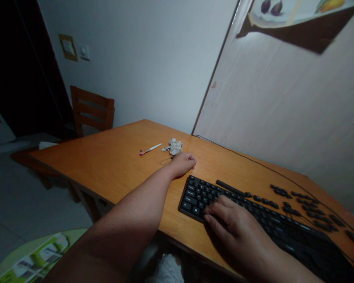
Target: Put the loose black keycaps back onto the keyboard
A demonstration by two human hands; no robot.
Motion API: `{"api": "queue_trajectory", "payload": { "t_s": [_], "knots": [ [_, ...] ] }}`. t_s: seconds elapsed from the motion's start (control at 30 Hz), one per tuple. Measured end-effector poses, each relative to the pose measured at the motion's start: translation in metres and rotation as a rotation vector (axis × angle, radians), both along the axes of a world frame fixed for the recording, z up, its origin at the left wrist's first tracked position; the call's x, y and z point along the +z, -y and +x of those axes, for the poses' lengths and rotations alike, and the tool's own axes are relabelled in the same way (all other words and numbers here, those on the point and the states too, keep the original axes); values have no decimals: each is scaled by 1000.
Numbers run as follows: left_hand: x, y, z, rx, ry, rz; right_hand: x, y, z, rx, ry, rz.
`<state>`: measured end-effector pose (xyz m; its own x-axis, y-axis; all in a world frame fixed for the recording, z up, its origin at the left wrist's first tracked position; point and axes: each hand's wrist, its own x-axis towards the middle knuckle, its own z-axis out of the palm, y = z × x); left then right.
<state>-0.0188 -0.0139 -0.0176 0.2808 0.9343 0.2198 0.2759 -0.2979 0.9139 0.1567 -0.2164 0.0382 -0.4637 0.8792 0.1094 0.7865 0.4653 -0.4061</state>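
Note:
A black keyboard [191,198] lies at a slant on the wooden table; its left end carries keycaps, while the right end looks bare and dark. My right hand [231,220] rests over its near left part, thumb and fingers drawn together at the keys. Anything between those fingertips is hidden. My left hand [184,163] is closed in a loose fist beyond the keyboard's left corner, and its contents cannot be seen. Just behind it sits a crumpled grey cloth or tissue [175,146]. A long black key [230,188] lies along the keyboard's far edge.
Several loose black keycaps [311,208] are spread right of centre behind the keyboard. A thin cable [238,152] runs along the wall. A white brush-like tool [151,149] lies left of the cloth. A wooden chair [91,112] stands past the table's left end.

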Motion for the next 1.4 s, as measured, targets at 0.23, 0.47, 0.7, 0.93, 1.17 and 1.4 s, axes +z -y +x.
{"api": "queue_trajectory", "payload": {
  "t_s": [0.23, 0.47, 0.7, 0.93, 1.17, 1.4],
  "knots": [
    [0, 1, 0, -14, 37, -19, 0, -7, 3, -83, -143, -29],
    [16, 16, 9, -110, 151, -59, 1, -33, 17, -298, -572, -154],
    [47, 43, 6, -487, 334, -365, 7, -55, 12, -385, -861, -269],
    [48, 48, 7, -536, 419, -402, 4, -69, 9, -380, -799, -202],
    [46, 47, 8, -486, 398, -426, -3, -79, 9, -316, -646, 7],
    [45, 44, 6, -485, 463, -438, -5, -69, 11, -305, -301, 305]
  ]
}}
